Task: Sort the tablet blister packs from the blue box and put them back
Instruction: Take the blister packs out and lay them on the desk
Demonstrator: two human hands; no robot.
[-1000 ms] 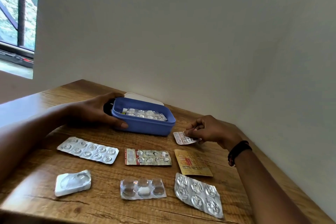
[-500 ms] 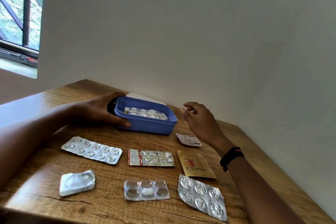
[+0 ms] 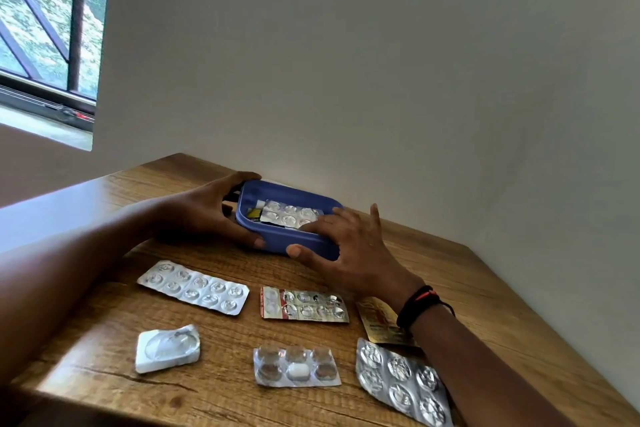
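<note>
Both hands are on the blue box (image 3: 277, 239) right now, which sits at the far side of the wooden table (image 3: 467, 274) close to the wall (image 3: 381, 62). The left hand (image 3: 204, 215) wraps its left end, thumb pressed on the near wall and fingers curled over the far rim, so that's a proper grip on the box. The right hand (image 3: 349, 253) is spread wide over the box's right end — thumb against the near wall, fingertips reaching inside onto the packs, palm open. I can't tell if it's actually pinching anything in there. Inside the box lies a silver blister pack (image 3: 289, 213) on top, with a bit of yellow and black packaging peeking out at its left. Six packs are laid out on the table in front of the box, none touching each other as far as I can see: a long silver ten-pocket strip (image 3: 194, 287) on the left, a strip with a red edge (image 3: 304, 304) in the middle, and a gold sachet (image 3: 377, 322) partly hidden under the right wrist. The nearer row has a white single-blister pack (image 3: 168, 347), a clear six-pocket pack (image 3: 297, 366) with one white tablet in its middle pocket, and a crinkly foil pack (image 3: 403, 381). There's a black-and-red band (image 3: 417, 305) on the right wrist, and a window (image 3: 45, 28) upper left.
</note>
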